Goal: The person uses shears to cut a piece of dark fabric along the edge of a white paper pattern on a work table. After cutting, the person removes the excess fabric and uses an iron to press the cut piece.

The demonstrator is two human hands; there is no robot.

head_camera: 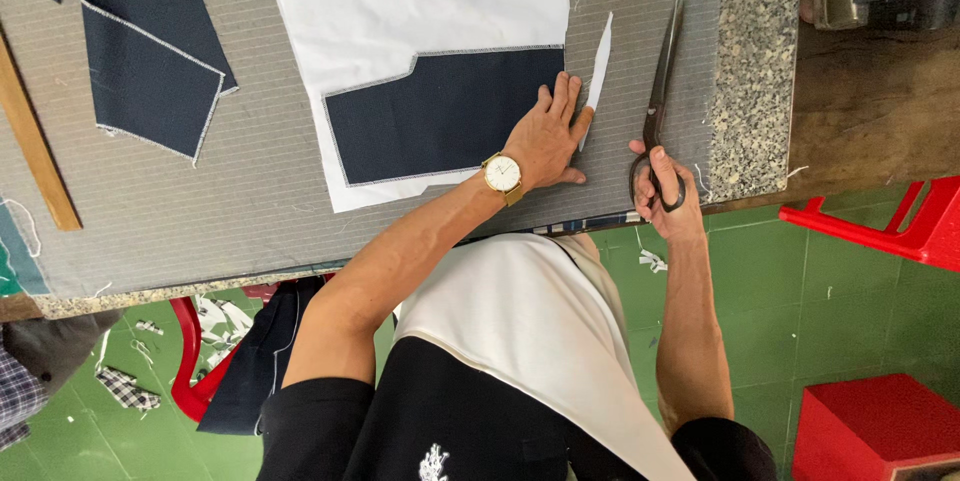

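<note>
Right hand (662,193) grips scissors (657,111) by handles, blades shut, flat on table (250,211). Left hand (548,139) fingers spread, pressing navy fabric (440,113) on white cloth (400,1) to keep layers steady. White offcut strip (599,66) just past fingertips, between hand and scissors.

Green tiled floor (800,291) with red plastic stools (880,421) beside a speckled stone worktop (750,61).

Open cloth left of the scissors (660,91)

You have a bare strip beside them; the white offcut (599,69) and your left hand (548,136) block it farther left.
</note>
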